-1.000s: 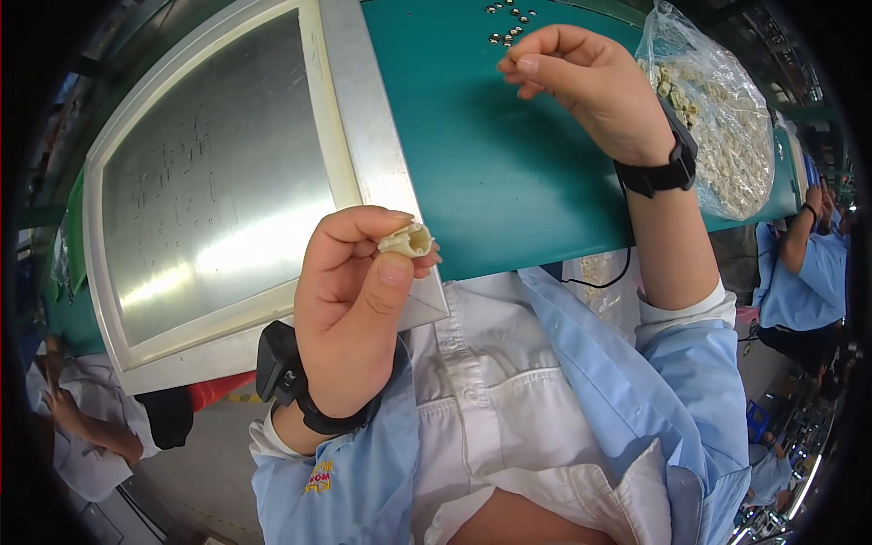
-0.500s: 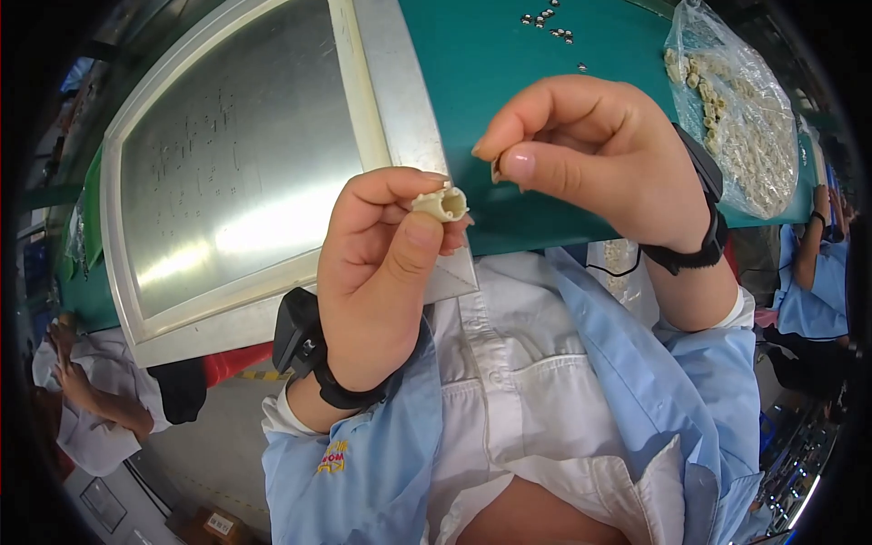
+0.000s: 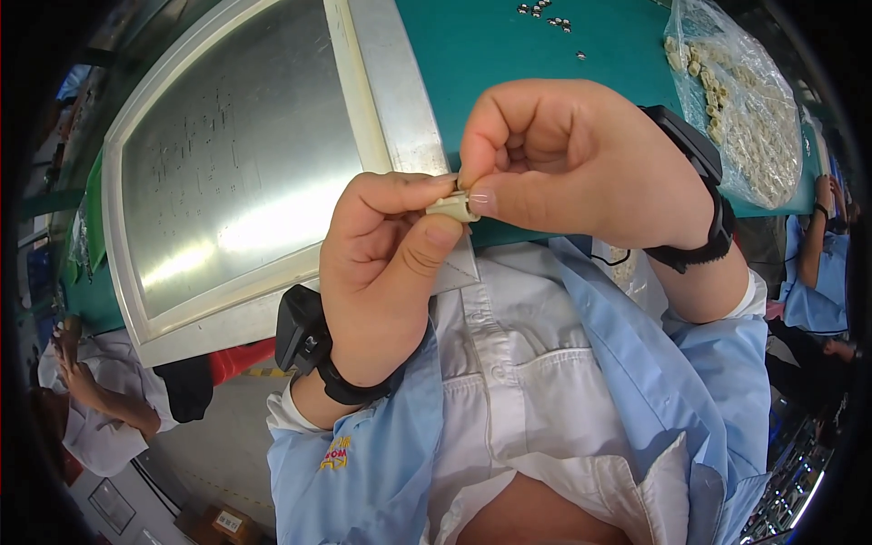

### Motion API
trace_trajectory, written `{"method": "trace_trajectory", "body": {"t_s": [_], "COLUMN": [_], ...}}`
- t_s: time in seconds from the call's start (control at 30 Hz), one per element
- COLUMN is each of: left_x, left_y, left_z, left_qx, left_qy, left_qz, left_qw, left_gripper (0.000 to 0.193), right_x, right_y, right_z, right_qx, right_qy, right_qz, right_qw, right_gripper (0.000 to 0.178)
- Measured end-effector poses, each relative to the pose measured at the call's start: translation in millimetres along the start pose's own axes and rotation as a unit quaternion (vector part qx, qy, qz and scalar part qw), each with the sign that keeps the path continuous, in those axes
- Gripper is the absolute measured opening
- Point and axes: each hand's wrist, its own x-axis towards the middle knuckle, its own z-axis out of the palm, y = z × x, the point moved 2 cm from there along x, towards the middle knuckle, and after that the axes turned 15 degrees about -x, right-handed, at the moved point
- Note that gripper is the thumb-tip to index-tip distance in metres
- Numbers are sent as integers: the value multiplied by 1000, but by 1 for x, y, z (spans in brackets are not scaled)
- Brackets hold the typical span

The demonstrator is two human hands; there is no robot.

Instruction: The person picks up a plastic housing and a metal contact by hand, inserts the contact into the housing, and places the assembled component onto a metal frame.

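Observation:
My left hand [image 3: 377,272] is closed, with a short, hollow cream plastic part [image 3: 447,208] pinched between thumb and fingers. From the right, my right hand [image 3: 563,168] meets it, thumb and index fingertip pressed together at the part's open end. Between those fingertips is a small dark piece [image 3: 460,186], mostly hidden, touching or very near the cream part's rim. Both hands are held up over the near edge of the table, in front of my body.
A metal plate in a pale frame [image 3: 245,163] fills the left. On the green tabletop [image 3: 599,27] lie several small shiny metal pieces [image 3: 559,24]. A clear plastic bag [image 3: 740,118] of cream parts lies at right. Other people [image 3: 100,391] sit at both sides.
My right hand has moved left and slightly down, bringing its small piece to the cream part's end. My left hand has tilted the cream part, so its opening faces more to the right.

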Motion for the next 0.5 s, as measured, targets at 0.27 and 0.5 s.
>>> {"method": "trace_trajectory", "body": {"t_s": [0.27,0.5], "left_x": [-5,-5], "left_y": [-2,-4], "left_z": [-6,-4], "left_qx": [11,-2], "left_qy": [-33,-38], "left_qz": [26,28], "left_qw": [999,999], "left_gripper": [18,20], "right_x": [2,2], "right_y": [10,15], "right_z": [1,0], "right_qx": [83,70], "right_qy": [-77,-76], "right_qz": [10,-6], "right_qw": [993,995], "right_gripper": [11,13]}}
